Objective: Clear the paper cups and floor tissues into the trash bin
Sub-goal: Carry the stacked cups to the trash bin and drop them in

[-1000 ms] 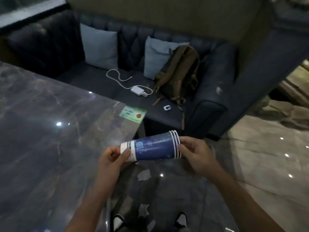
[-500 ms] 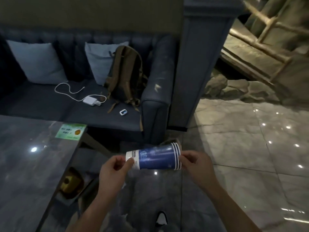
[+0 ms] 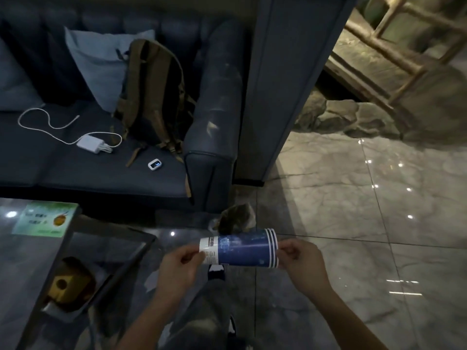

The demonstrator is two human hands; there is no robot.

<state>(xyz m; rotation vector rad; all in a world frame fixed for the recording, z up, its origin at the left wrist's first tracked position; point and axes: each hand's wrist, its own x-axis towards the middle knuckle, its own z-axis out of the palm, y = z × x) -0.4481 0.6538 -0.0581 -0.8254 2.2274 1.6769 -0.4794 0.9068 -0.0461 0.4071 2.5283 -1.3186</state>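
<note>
risk, stack: the nested paper cups (image 3: 240,250) lie sideways in the air, pinched only at their two ends; a loosened pinch at either end could let the stack slide apart and drop to the floor (image 3: 353,210).
risk, cause: the outer rims sit just at the right fingertips, a shallow hold by my judgement; a tilt toward that side would do it.
risk, footing: a shoe (image 3: 216,271) shows right under the stack, and pale scraps on the floor near the legs may be tissues; too dim to be sure.
risk, bin: no trash bin is clearly in view; a dark crumpled shape (image 3: 236,218) sits on the floor by the sofa arm (image 3: 214,122), unclear what it is.
grip, left: the left hand (image 3: 180,267) is closed on the white base end, thumb and fingers pressed to it.
grip, right: the right hand (image 3: 302,263) is closed on the rim end, fingertips touching the striped rims.
cups, place: held above the floor, off the near right corner of the worktop (image 3: 22,261), not resting on anything.
</note>
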